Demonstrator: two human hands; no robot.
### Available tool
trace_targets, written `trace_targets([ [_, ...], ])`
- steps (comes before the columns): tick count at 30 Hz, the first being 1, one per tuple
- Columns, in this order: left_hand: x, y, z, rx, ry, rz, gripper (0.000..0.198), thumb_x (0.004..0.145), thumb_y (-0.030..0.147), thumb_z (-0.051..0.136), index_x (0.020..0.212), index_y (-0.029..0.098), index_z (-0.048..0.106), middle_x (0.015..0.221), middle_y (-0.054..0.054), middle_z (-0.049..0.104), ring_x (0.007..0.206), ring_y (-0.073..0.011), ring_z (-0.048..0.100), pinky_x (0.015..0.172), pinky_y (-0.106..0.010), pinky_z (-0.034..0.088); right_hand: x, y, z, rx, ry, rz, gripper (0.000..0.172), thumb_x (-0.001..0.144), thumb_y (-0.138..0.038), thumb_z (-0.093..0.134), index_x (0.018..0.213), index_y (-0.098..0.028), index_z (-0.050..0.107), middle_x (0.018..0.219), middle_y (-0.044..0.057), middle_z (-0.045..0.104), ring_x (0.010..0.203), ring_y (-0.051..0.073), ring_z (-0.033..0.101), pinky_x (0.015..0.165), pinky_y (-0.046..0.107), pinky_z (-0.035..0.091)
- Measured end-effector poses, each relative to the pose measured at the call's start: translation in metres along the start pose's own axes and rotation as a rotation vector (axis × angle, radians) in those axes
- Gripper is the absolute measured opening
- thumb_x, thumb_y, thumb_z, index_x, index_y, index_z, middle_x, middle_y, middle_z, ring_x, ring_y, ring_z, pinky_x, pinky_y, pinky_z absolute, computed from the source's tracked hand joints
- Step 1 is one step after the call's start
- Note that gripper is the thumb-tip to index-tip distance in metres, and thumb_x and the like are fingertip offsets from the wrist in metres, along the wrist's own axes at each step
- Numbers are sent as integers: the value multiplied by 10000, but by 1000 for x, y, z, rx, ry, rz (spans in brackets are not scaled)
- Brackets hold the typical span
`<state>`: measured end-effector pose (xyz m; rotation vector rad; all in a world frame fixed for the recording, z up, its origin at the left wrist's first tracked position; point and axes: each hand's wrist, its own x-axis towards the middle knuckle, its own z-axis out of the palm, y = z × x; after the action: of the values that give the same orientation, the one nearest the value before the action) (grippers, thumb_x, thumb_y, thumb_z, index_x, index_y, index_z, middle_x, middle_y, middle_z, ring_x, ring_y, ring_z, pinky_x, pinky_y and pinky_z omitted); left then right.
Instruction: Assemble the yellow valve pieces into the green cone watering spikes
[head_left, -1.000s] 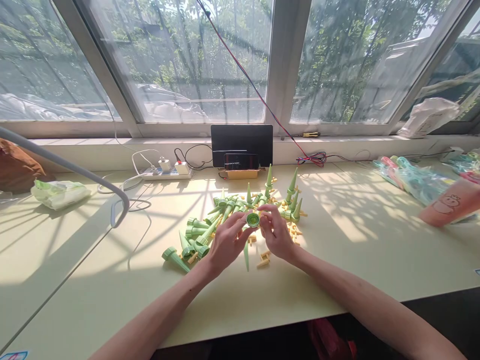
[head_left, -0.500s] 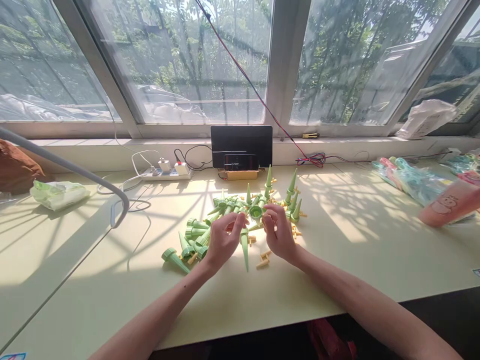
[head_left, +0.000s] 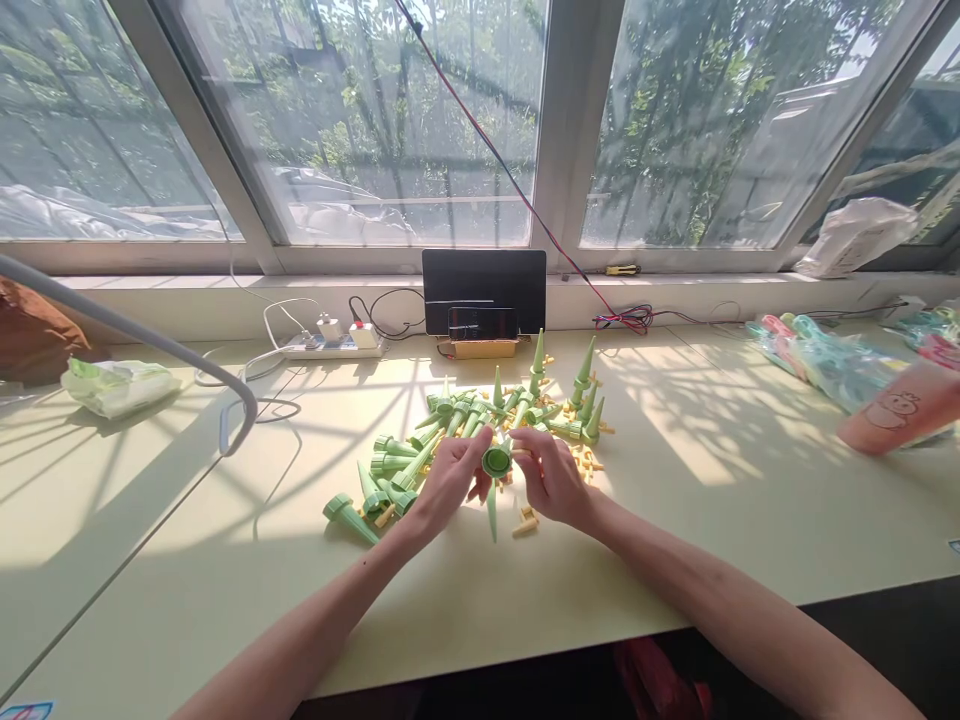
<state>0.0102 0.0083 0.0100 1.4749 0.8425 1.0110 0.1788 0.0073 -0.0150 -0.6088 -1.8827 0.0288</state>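
My left hand [head_left: 450,475] is closed around a green plant watering spike [head_left: 496,461], whose round hollow end faces me. Right beside it, my right hand [head_left: 553,475] has its fingers bent in a pinch against the spike's side. Whatever those fingertips hold is too small and hidden to name. Beneath and behind the hands lies a pile of similar green spikes [head_left: 405,468], some standing point up. Another spike [head_left: 492,515] lies below my hands, pointing toward me. Small yellow valve pieces [head_left: 526,524] are scattered among them and in front of my right hand.
A tablet [head_left: 484,285] and a phone [head_left: 483,323] stand on a holder at the back. To the left are a power strip [head_left: 330,347], a wipes pack [head_left: 120,387] and a grey curved bar [head_left: 150,335]. A pink cup [head_left: 900,405] and plastic bags [head_left: 821,360] lie right.
A hollow-ended green spike has come down and left, into my left hand's grasp. My right hand has shifted slightly left and down, and the two hands are closer together.
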Motion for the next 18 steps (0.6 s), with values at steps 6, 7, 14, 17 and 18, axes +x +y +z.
trace_targets([
  [6,1,-4,-2,62,-18,30,596,929,551,450,550,112,583,448,-32,545,395,-85,448,418,-212,325,-3,2,2,56,-1,75,231,973,-170,372,1195,-204,424,660,-25,580,515,102,511,520,225,418],
  [7,1,-4,-2,73,-18,38,600,931,551,446,537,115,565,448,-32,544,393,-83,442,426,-216,330,-3,1,2,56,0,84,227,972,-172,375,1190,-204,428,660,-25,573,516,102,502,519,224,415],
  [14,0,1,-3,172,-26,102,519,929,533,465,610,132,547,470,3,512,430,-87,459,454,-214,355,-3,1,2,70,14,126,206,966,-166,383,1158,-207,444,632,-48,480,490,94,398,497,214,359],
  [17,0,4,-3,216,-27,158,460,921,511,493,672,133,571,507,17,496,452,-84,468,453,-205,360,-3,2,2,80,11,166,205,963,-156,384,1151,-209,447,629,-55,448,494,93,375,497,212,342],
  [18,0,5,-3,230,-17,175,430,914,503,512,711,132,590,533,19,502,461,-85,480,455,-204,368,-3,2,2,87,8,176,204,964,-154,383,1151,-210,445,631,-55,445,496,93,374,495,211,337],
])
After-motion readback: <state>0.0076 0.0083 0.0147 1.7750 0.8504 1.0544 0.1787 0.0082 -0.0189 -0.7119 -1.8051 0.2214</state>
